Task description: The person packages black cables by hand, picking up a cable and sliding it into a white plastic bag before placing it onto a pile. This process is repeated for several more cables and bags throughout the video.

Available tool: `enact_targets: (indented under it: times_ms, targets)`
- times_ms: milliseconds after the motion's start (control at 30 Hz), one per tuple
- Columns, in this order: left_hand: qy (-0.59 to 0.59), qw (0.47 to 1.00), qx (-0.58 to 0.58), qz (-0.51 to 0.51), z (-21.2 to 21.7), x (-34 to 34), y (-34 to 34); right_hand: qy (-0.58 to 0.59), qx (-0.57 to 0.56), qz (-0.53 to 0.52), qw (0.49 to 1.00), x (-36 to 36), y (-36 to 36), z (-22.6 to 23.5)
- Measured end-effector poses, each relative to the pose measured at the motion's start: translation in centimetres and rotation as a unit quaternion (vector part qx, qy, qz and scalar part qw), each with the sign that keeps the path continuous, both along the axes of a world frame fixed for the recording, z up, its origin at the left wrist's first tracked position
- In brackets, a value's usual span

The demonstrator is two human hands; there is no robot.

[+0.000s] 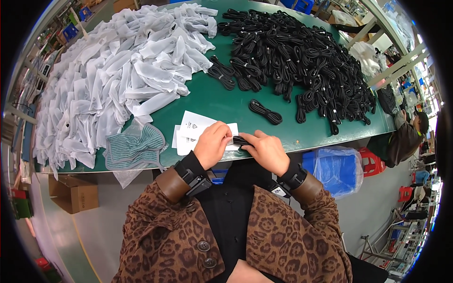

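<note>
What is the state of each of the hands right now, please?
Left hand: closed, apparently pinching the white packaging.
Right hand: closed, holding a black cable bundle.

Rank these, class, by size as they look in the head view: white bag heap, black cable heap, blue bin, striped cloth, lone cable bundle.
1. White bag heap
2. Black cable heap
3. Blue bin and striped cloth: too alike to rank
4. Lone cable bundle
</note>
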State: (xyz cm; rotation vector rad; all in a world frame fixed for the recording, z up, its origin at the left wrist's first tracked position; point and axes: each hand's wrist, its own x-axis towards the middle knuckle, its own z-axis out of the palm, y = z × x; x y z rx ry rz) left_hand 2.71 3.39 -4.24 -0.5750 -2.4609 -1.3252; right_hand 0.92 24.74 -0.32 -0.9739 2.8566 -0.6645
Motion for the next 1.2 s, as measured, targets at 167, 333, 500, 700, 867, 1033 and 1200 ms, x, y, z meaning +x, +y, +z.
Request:
enact_targets:
  times_ms: [167,333,500,700,867,1033,1200]
  targets:
    - [-0.045,0.998,0.029,0.012,0.3,-0.4,0.3,0.073,0.0,0.018,0.997,-0.1,0.4,0.1]
    - [0.061,0.996,-0.05,-0.042,1.1,-0.5,0.4,0.06,-0.018,-0.013,0.998,0.1,0.3,-1.0]
    - [0.105,0.988,-0.082,-0.075,2.6,-0.2,0.2,-0.066,-0.163,-0.032,0.984,-0.4,-0.1,-4.4]
    - [0.091,0.994,-0.046,-0.046,3.6,-1.7,-0.4,0.13,-0.14,0.125,0.974,-1.1,1.2,0.4]
    - [0.086,0.99,-0.075,-0.08,3.7,-0.4,-0.4,0.094,-0.114,0.072,0.986,-0.3,-0.4,0.5]
    - [0.034,0.998,-0.004,-0.06,3.8,-1.2,-1.7,-0.273,-0.216,0.05,0.936,-1.3,-0.8,2.9]
    - [0.022,0.996,0.038,-0.082,4.5,-2.5,-0.6,0.02,-0.326,-0.004,0.945,-0.9,0.3,1.5]
